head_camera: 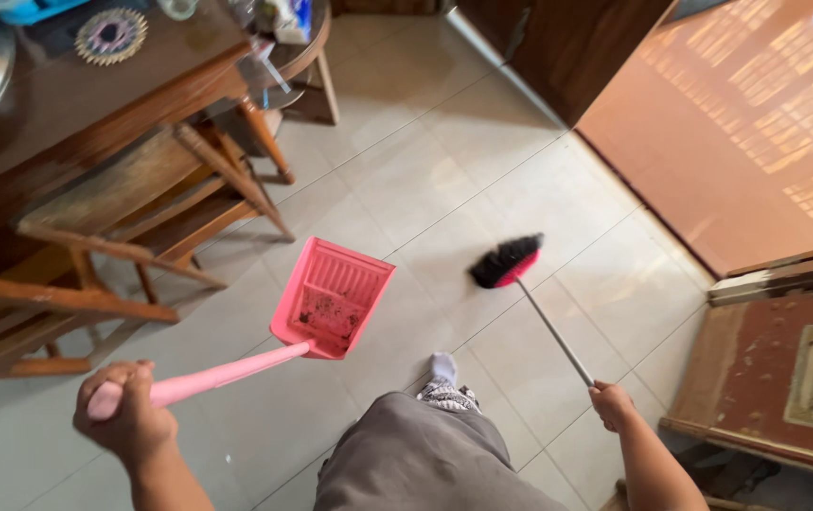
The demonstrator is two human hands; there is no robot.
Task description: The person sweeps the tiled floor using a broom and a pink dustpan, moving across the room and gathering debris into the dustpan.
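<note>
Your left hand gripped the pink plastic long-handled dustpan, already holding dirt; your right hand clasped the black-bristled metal-handled broom, sweeping seemingly unfinished.

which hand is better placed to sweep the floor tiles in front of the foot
Right. The right hand grips the broom, whose bristles are already down by the tiles. The left hand holds the pink dustpan raised and tilted, off to the side.

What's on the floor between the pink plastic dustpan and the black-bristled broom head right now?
In the head view, only bare pale floor tile separates the pink plastic dustpan from the black-bristled broom head; no visible debris.
</note>
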